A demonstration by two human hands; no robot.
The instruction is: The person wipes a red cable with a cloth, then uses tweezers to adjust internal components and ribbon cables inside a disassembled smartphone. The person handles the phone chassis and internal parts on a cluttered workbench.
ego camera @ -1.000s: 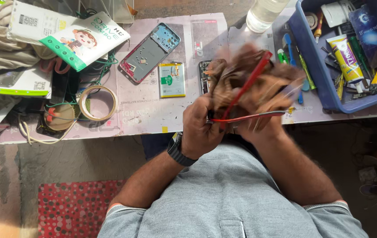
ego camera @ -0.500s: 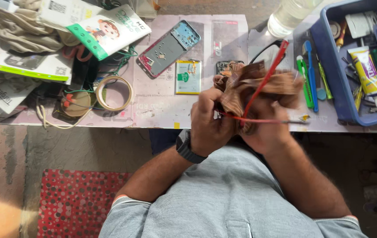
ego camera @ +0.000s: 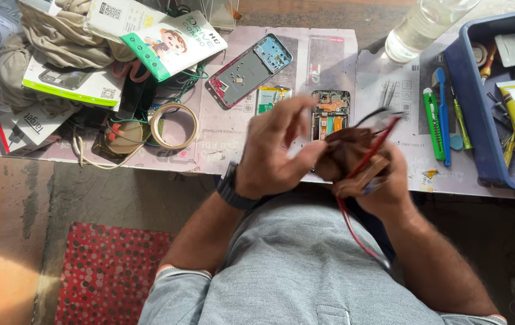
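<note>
My right hand (ego camera: 384, 183) is closed around a brown bundle (ego camera: 348, 150) with red and black wire leads (ego camera: 378, 135) sticking out of it; one red lead hangs down over my lap. My left hand (ego camera: 272, 159), with a dark watch on the wrist, pinches the bundle's left side with thumb and forefinger. Its other fingers are raised and blurred. Both hands hover just above the table's near edge. Right behind them lies an opened phone body (ego camera: 331, 111) with its inner parts showing.
A phone back frame (ego camera: 251, 69), a small battery (ego camera: 266, 96), a tape roll (ego camera: 174, 125), boxes (ego camera: 173, 42) and cloth (ego camera: 59, 36) lie left. A plastic bottle (ego camera: 420, 24), a green cutter (ego camera: 433, 123), a blue tool (ego camera: 443, 114) and a blue bin (ego camera: 480, 120) of tools stand right. A red mat (ego camera: 107, 271) covers the floor.
The hands and the bundle have dropped lower and nearer my body. The long red leads that stuck up are now more drawn in, and my left fingers have lifted.
</note>
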